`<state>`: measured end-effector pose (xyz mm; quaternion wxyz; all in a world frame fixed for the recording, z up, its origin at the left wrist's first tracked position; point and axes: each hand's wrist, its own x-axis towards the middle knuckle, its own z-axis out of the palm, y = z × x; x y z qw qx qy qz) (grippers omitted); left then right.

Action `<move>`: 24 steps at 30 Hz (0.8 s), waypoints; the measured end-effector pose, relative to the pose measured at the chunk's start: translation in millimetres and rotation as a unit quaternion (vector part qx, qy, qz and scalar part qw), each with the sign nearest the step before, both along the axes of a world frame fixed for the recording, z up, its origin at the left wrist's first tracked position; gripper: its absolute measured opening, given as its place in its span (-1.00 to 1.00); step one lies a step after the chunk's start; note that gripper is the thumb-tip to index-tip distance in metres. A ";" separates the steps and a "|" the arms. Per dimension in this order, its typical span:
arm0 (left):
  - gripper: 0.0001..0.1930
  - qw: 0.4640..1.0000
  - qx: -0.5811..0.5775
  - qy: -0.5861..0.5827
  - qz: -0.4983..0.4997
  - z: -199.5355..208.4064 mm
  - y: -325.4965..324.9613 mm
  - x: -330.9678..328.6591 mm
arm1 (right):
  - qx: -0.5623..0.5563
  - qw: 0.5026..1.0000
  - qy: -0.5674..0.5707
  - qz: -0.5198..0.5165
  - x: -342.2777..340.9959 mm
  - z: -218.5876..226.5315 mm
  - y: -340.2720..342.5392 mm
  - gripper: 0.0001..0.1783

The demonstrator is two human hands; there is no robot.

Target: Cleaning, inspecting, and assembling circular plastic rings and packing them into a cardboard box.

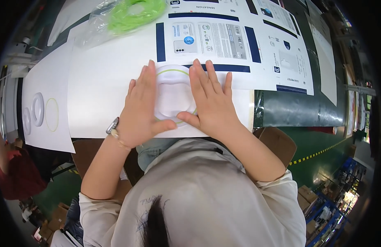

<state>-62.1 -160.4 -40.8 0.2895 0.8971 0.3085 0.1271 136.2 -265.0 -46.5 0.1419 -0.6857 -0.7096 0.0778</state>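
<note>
**White, glossy round ring (174,76) lies framed at the table's (299,109) near side**

From where I stand, the ring sits flat on smooth white paper (104,78), right in front of the seated person, between the bare left hand (139,109) and right hand (215,103). The left fingers are straight and close together along one side; the right ones fan out along the other. Both thumbs angle inward over the lower rim. Nothing is curled into a grip; I cannot tell how firmly the palms press.

The step in hand looks like seating or steadying a thin yellow-green band (174,70) around the ring, though I cannot tell whether it sits in a groove. The next move seems to call for even, gentle pressure all round.

The ring looks hard and rounded, the band slim and perhaps flexible. Off to the left lie two more white rings (37,109) and a thin yellow-green hoop (52,114). Beyond the hands, crinkled clear plastic (96,31) wraps a bright green coiled bundle (135,16), near flat printed sheets (207,41) with dark blue bars.
</note>
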 end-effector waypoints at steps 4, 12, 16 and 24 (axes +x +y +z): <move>0.30 0.898 -0.330 -0.244 0.160 17.2 10.5 -7.9 | 0.032 0.998 0.042 -0.029 2.5 1.3 -4.7 0.14; 0.22 0.992 0.001 0.125 0.029 17.3 -4.4 -21.4 | 0.029 0.994 0.060 0.086 4.6 16.4 -13.0 -0.34; 0.12 0.996 -0.077 -0.016 0.046 21.7 -4.4 -22.6 | 0.016 0.987 0.111 0.115 1.6 18.8 -15.3 -0.59; -0.27 0.971 -0.017 -0.239 -0.026 36.0 7.9 -2.9 | 0.001 0.903 0.405 0.147 32.3 48.9 -17.5 -0.71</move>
